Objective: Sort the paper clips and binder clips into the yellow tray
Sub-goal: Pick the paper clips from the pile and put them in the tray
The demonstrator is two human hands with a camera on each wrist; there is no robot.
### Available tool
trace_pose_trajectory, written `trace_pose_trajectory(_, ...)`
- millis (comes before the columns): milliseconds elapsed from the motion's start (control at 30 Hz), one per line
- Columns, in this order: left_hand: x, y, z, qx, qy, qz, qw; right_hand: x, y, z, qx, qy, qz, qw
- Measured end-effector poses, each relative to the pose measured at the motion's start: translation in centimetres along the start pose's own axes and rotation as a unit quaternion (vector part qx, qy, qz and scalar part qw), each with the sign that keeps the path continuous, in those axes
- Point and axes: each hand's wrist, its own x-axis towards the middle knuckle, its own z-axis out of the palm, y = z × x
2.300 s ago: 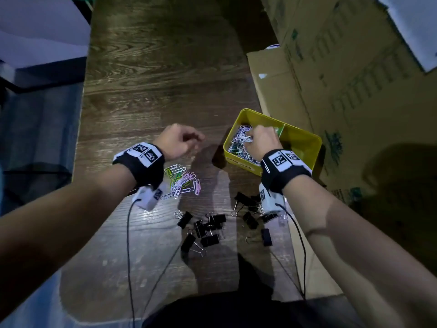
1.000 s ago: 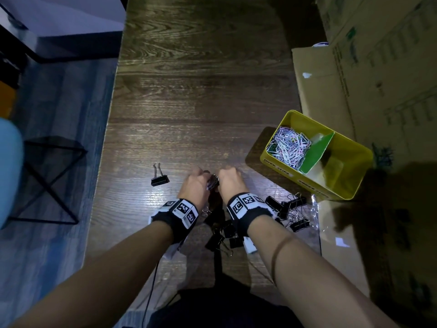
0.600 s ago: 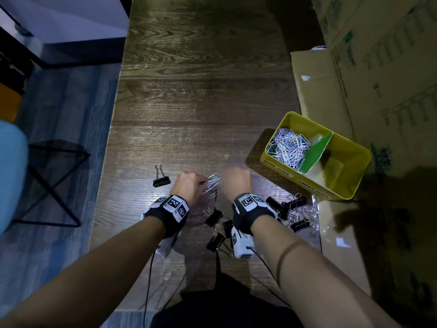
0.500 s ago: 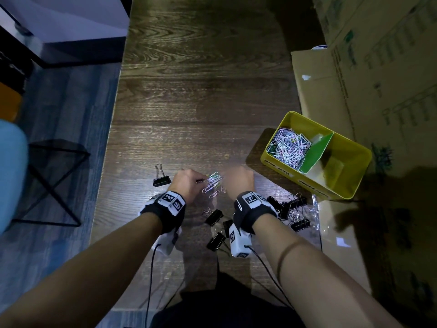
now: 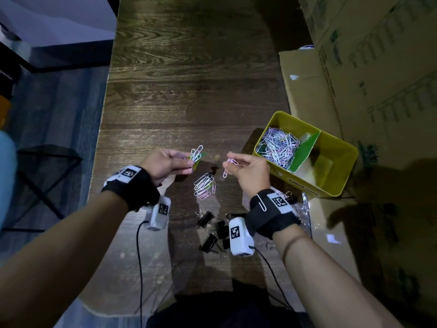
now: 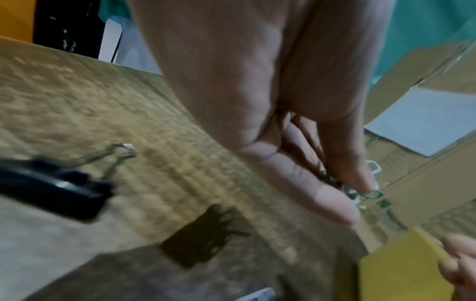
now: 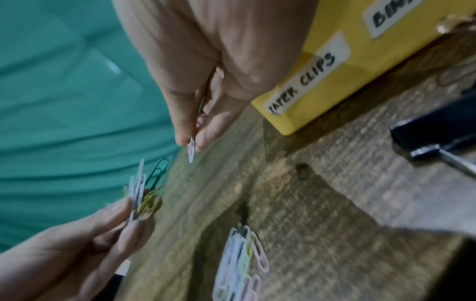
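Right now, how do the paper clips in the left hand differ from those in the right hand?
The left hand pinches a fanned bunch of paper clips, white, green and yellow, pointing up. The right hand pinches only a few paper clips, pale pink and white, one dangling below its fingertips. Both hands are raised above the loose paper clips on the table, left of the yellow tray.

Dark wooden table (image 5: pixel 189 79), flattened cardboard boxes (image 5: pixel 366 79) on right, black metal stool frame (image 5: pixel 47 183) on left
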Motion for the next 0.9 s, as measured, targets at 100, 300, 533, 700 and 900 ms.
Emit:
trace_pose_trajectory(100, -0.2, 3.2, 3.3, -0.004, -0.061, 0.023, 0.998, -1.3, -1.7, -2.3, 0.076, 0.005, -0.017, 0.997)
trace_pose_trajectory(300, 0.9, 7.6, 12.6, 0.045, -0.162, 0.044, 0.985, -3.0, -3.7, -7.2, 0.155, 0.07, -0.064, 0.983)
trace_pose_trajectory(533, 2.4, 7.3, 20.2, 0.58, -0.148, 0.237, 0.765, -0.6, -4.4, -11.8, 0.048, 0.135, -0.104, 0.984)
trace_pose_trajectory(700, 3.1, 5.1, 20.7, 0.662, -0.19, 0.226, 0.689, 2.7, -5.3, -13.3, -0.137, 0.123, -0.127, 0.975)
trace_pose_trajectory(900, 2.3, 4.4, 17.8, 0.529, -0.12, 0.314, 0.779, 7.3, -5.3, -12.0, -0.391, 0.005, -0.113, 0.913)
